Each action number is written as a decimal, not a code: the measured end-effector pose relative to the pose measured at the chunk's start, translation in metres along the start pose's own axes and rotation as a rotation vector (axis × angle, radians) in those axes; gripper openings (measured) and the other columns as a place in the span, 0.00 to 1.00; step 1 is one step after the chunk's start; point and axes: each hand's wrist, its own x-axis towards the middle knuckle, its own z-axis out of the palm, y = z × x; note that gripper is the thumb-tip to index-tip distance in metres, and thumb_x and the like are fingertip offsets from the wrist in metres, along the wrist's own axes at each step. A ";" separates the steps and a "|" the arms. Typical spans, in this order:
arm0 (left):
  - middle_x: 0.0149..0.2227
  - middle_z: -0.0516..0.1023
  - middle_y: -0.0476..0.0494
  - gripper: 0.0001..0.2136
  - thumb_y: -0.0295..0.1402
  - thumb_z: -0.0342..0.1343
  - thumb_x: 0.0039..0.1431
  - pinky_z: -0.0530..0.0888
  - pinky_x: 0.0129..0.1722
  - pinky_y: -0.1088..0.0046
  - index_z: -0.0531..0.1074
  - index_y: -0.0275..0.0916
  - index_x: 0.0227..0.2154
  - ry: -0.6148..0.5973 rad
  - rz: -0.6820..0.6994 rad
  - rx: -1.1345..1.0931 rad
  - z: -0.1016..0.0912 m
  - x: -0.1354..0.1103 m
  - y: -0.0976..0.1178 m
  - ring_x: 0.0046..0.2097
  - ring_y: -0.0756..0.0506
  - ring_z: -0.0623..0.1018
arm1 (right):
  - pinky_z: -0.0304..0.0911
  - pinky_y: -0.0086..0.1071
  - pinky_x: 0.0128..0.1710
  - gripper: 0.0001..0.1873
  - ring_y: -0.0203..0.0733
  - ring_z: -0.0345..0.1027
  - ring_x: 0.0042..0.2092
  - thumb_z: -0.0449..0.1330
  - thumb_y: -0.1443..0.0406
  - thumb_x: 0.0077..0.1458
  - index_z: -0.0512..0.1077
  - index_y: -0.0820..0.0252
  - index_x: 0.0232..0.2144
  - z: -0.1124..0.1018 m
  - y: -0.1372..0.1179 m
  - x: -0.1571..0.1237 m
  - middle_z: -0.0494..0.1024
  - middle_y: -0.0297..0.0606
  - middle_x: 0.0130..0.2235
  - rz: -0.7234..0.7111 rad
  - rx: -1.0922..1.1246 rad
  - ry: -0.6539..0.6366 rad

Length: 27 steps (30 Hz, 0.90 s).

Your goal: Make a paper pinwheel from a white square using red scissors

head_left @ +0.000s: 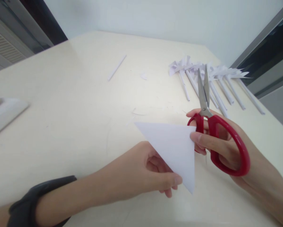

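A white paper triangle (174, 145), apparently folded, is held above the table between both hands. My left hand (153, 173) pinches its lower edge near the bottom corner, thumb on top and fingers beneath. My right hand (226, 148) grips the upper right corner of the paper between thumb and fingers. Hooked on that same hand is a pair of scissors (205, 108) with red handles. Their metal blades point away from me and stand slightly apart, with no paper between them.
Several paper pinwheels (212, 72) on rolled paper sticks lie at the back right. A loose rolled paper stick (117, 67) rests farther back on the pale table (68, 104). Paper scraps (143, 76) are scattered mid-table. A white stack (11, 110) sits at the left edge.
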 end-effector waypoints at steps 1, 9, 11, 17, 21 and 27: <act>0.28 0.76 0.50 0.03 0.30 0.57 0.51 0.74 0.33 0.76 0.73 0.38 0.31 -0.004 0.017 0.001 0.001 0.000 -0.002 0.29 0.52 0.76 | 0.58 0.26 0.21 0.17 0.32 0.60 0.25 0.61 0.62 0.50 0.66 0.48 0.44 0.001 0.000 -0.001 0.68 0.30 0.29 0.000 0.003 0.012; 0.27 0.75 0.51 0.04 0.32 0.56 0.54 0.73 0.28 0.82 0.74 0.38 0.30 0.000 0.042 0.040 0.007 0.001 -0.005 0.27 0.54 0.73 | 0.58 0.26 0.20 0.18 0.32 0.60 0.23 0.61 0.58 0.50 0.64 0.48 0.44 0.008 0.000 -0.004 0.68 0.30 0.28 0.079 0.088 -0.070; 0.29 0.76 0.51 0.04 0.32 0.56 0.54 0.72 0.28 0.83 0.74 0.38 0.30 -0.015 0.021 0.033 0.007 0.003 -0.005 0.27 0.55 0.73 | 0.59 0.26 0.20 0.18 0.32 0.60 0.23 0.62 0.58 0.50 0.65 0.47 0.44 0.007 0.001 -0.004 0.68 0.30 0.29 0.083 0.105 -0.087; 0.29 0.75 0.52 0.05 0.33 0.58 0.52 0.72 0.30 0.82 0.73 0.38 0.30 -0.080 0.021 0.028 0.005 0.005 -0.011 0.28 0.55 0.72 | 0.59 0.28 0.20 0.16 0.34 0.62 0.24 0.62 0.61 0.50 0.66 0.46 0.43 0.004 0.003 -0.004 0.69 0.31 0.28 0.017 0.101 -0.025; 0.28 0.74 0.52 0.06 0.35 0.58 0.53 0.72 0.31 0.80 0.73 0.38 0.30 -0.071 -0.005 0.096 0.004 0.004 -0.011 0.29 0.54 0.72 | 0.58 0.28 0.20 0.15 0.33 0.61 0.22 0.63 0.61 0.49 0.67 0.47 0.40 0.001 0.002 0.000 0.68 0.30 0.25 -0.028 0.077 -0.037; 0.26 0.72 0.52 0.09 0.37 0.56 0.54 0.70 0.30 0.82 0.73 0.36 0.28 -0.093 0.018 0.124 0.002 0.003 -0.008 0.28 0.55 0.71 | 0.57 0.29 0.20 0.13 0.33 0.59 0.23 0.61 0.61 0.50 0.67 0.47 0.40 0.001 0.002 0.003 0.66 0.30 0.25 -0.020 0.072 -0.007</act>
